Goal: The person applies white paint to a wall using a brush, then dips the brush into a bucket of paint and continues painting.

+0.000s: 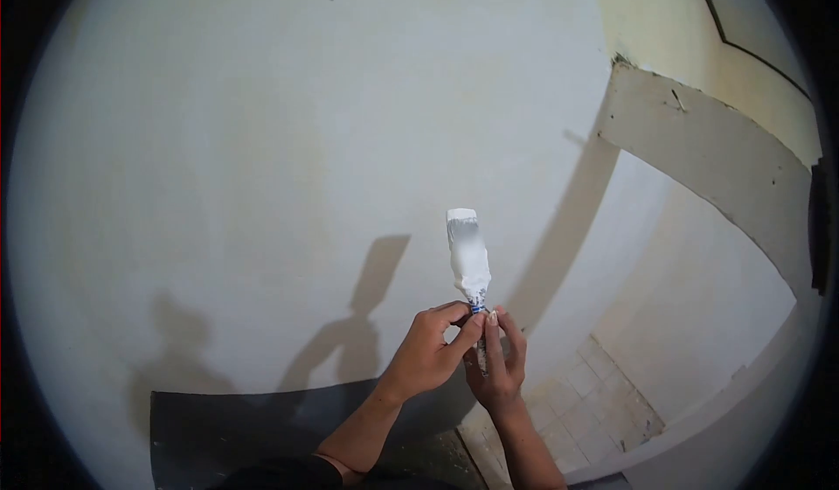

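A putty knife (468, 258), its blade coated in white paste, points upward in front of the wall. My left hand (428, 350) pinches the neck of the tool just below the blade, with thumb and forefinger closed on it. Around the handle, my right hand (500, 363) has its fingers closed from the right side, and some white paste shows on a fingertip. The two hands meet at the blue-banded neck. Part of the speckled handle is hidden behind the fingers.
A pale wall (236, 184) fills most of the view, with shadows on it. A grey beam (699, 123) juts out at the upper right. Low down are a dark grey panel (201, 437) and a patch of tiles (585, 403).
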Demonstrator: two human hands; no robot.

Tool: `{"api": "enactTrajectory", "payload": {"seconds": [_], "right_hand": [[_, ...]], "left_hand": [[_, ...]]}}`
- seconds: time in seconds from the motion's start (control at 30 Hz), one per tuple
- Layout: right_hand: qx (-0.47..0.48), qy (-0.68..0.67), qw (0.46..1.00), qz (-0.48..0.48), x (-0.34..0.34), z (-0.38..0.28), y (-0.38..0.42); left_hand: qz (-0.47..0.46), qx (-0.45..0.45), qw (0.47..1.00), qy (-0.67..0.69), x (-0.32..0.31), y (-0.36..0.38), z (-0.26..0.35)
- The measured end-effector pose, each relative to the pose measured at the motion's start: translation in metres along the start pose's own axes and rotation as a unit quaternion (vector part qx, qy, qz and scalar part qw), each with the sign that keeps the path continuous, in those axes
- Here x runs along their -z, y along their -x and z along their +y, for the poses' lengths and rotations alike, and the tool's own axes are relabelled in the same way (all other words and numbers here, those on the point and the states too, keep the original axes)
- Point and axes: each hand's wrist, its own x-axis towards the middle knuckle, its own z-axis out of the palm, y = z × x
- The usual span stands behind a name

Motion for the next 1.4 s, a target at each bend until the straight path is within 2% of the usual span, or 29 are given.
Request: {"api": "enactTrajectory", "payload": {"seconds": [0.07,0.27,0.47,0.57,0.67,0.7,0.83,1.4], "right_hand": [[0.023,-0.024,0.999,0.042,-0.015,-0.003,-0.019],[0.074,-0.057,0.992,0.090,-0.039,-0.015,-0.054],[0.141,-0.098,0.981,0.096,-0.020,-0.005,-0.075],[0.179,-0.106,0.974,0.093,-0.014,0.002,-0.085],[0.239,-0.140,0.956,0.095,0.004,0.005,-0.097],[0.254,-0.143,0.952,0.096,0.003,0.004,-0.103],[0.286,-0.147,0.939,0.120,-0.011,-0.012,-0.137],[0.330,-0.129,0.928,0.117,-0.018,-0.047,-0.188]], "left_hand": [[0.019,-0.044,0.998,-0.038,0.014,-0.004,0.007],[0.036,-0.056,0.994,-0.081,0.042,-0.004,0.025],[0.096,-0.082,0.983,-0.133,0.023,0.006,0.046],[0.169,-0.107,0.957,-0.208,0.017,0.019,0.054],[0.284,-0.149,0.911,-0.258,0.000,0.042,0.064],[0.304,-0.174,0.893,-0.284,0.002,0.046,0.067],[0.338,-0.199,0.878,-0.275,0.021,0.054,0.081],[0.253,-0.255,0.902,-0.237,0.068,0.055,0.109]]}}
